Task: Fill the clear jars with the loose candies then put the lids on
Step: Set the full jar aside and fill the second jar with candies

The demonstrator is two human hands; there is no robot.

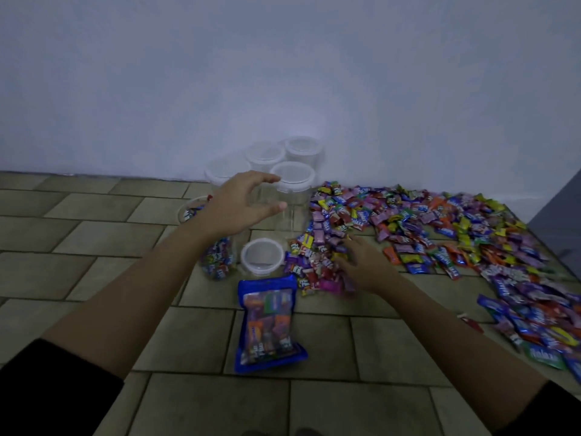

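Where the heap of loose bright-wrapped candies (408,221) spreads over the brown tiled floor (94,234), the right hand (361,265) digs into its near edge, likely gathering; blur hides whether it grasps any. Clear open jar (217,262), part-filled, stands near, its white-rimmed lid (262,256) set aside. Left hand (239,202), fingers spread and holding nothing, reaches toward a lidded empty jar (292,190), presumably next.

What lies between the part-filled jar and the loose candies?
A loose jar lid lying flat beside the part-filled jar, shown in the head view.
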